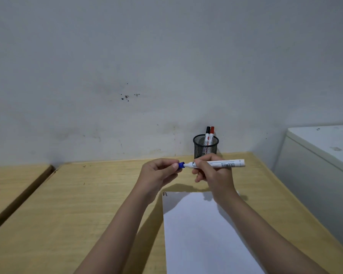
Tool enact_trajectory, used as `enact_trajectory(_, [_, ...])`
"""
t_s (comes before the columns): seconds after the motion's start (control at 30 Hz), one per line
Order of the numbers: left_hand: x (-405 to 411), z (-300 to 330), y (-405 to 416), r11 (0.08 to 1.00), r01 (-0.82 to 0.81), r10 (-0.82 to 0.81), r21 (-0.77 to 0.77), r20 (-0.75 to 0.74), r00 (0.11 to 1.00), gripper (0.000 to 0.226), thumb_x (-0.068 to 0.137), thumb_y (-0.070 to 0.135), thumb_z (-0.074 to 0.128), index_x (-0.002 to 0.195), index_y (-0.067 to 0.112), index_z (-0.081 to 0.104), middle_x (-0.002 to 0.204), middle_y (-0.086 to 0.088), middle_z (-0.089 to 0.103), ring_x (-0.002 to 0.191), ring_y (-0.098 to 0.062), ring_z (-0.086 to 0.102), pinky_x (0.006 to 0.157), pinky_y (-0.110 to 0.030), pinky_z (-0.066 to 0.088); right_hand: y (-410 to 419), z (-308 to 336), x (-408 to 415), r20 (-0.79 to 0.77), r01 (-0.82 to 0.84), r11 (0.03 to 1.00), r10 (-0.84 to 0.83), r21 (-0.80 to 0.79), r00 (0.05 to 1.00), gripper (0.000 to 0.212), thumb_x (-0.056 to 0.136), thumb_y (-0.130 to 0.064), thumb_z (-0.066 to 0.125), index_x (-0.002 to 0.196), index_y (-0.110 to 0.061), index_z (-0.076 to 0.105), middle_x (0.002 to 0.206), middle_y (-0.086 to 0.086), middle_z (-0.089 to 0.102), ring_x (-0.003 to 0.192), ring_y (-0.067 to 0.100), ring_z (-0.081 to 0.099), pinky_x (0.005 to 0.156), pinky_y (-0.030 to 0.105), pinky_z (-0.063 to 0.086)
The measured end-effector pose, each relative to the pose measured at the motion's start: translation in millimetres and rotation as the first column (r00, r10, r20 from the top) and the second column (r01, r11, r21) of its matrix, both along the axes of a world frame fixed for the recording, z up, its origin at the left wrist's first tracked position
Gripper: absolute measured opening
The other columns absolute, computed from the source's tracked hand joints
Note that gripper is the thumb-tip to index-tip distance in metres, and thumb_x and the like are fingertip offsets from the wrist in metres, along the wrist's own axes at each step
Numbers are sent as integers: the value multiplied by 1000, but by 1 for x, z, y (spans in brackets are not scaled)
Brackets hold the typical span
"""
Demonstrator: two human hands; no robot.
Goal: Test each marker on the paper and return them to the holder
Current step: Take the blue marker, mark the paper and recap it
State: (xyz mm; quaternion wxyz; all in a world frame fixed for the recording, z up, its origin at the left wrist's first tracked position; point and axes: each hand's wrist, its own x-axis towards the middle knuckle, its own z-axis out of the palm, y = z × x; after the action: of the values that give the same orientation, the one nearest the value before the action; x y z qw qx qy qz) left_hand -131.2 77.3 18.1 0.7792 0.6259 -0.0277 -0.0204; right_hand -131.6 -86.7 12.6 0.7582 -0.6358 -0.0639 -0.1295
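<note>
A white marker (226, 163) with a blue cap (181, 165) lies level in the air above the desk, in front of the holder. My right hand (212, 173) grips its barrel. My left hand (158, 172) pinches the blue cap, which sits on the marker's tip. A black mesh holder (205, 147) stands at the back of the desk by the wall, with a black-capped marker (207, 135) and a red-capped marker (211, 135) upright in it. A white paper (202, 234) lies on the desk below my hands, with two short black strokes (164, 194) at its top left corner.
The wooden desk (77, 204) runs to the wall. A second wooden surface (14, 180) adjoins on the left across a gap. A white cabinet (321, 155) stands against the desk's right side.
</note>
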Motion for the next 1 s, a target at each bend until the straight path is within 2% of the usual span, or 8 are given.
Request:
enact_trajectory(0.37, [-26, 29, -4, 1000, 1, -6, 25, 197, 980, 8, 79, -4, 64, 84, -1, 71, 69, -6, 73, 67, -15, 69, 75, -26, 59, -5, 27, -19, 59, -200, 979, 198, 27, 978, 11, 84, -5, 65, 74, -9, 66, 60, 8, 64, 47, 15, 56, 52, 26, 50])
enact_trajectory(0.5, [-30, 32, -8, 990, -120, 96, 76, 264, 960, 12, 78, -2, 67, 76, 8, 73, 67, -2, 73, 72, -18, 66, 79, -31, 56, 0, 32, -19, -64, -276, 955, 283, 107, 957, 8, 87, -14, 63, 81, -8, 65, 65, 7, 63, 48, 8, 55, 50, 24, 52])
enact_trajectory(0.57, [-29, 34, -10, 974, -214, 183, 76, 295, 938, 9, 78, 0, 69, 77, 8, 73, 70, -4, 72, 71, -15, 66, 76, -27, 54, 1, 41, -20, -220, -313, 950, 310, 24, 925, 22, 86, -25, 65, 85, -3, 64, 65, 6, 63, 47, 6, 54, 49, 24, 53])
enact_trajectory(0.63, [-27, 40, -9, 946, -307, 257, 107, 331, 908, 5, 77, 3, 71, 81, 6, 73, 73, -7, 71, 68, -10, 65, 70, -21, 53, -2, 47, -21, -278, -303, 936, 247, -180, 928, 33, 82, -31, 70, 84, 2, 65, 62, 7, 63, 45, 9, 54, 48, 26, 54])
enact_trajectory(0.73, [-26, 48, -7, 915, -364, 285, 175, 358, 889, 10, 74, 6, 74, 83, 6, 72, 76, -9, 71, 68, -9, 64, 60, -12, 49, -9, 56, -22, 49, -2, 913, 24, -408, 999, 23, 72, -25, 80, 74, -7, 65, 59, 0, 60, 48, 10, 52, 50, 24, 48])
enact_trajectory(0.83, [-27, 54, -13, 910, -358, 268, 208, 362, 893, 14, 71, 5, 75, 83, 8, 69, 70, -6, 67, 64, -10, 61, 59, -13, 49, -15, 65, -20, 408, 264, 740, 15, -618, 913, 23, 66, -27, 82, 78, -20, 64, 72, -16, 60, 67, 3, 58, 66, 17, 44])
enact_trajectory(0.9, [-25, 58, -19, 913, -349, 253, 213, 376, 891, 15, 70, 6, 76, 83, 8, 69, 66, -3, 64, 62, -9, 61, 61, -15, 50, -15, 67, -20, 409, 234, 710, 83, -664, 909, 21, 68, -25, 79, 83, -22, 66, 79, -17, 64, 76, 4, 64, 75, 26, 51])
enact_trajectory(1.0, [-19, 65, -24, 926, -328, 241, 186, 376, 895, 20, 69, 7, 79, 86, 5, 68, 65, -4, 64, 63, -11, 62, 63, -19, 51, -17, 67, -20, 407, 164, 783, 122, -600, 905, 18, 73, -18, 75, 87, -19, 65, 77, -6, 71, 72, 4, 68, 73, 26, 55])
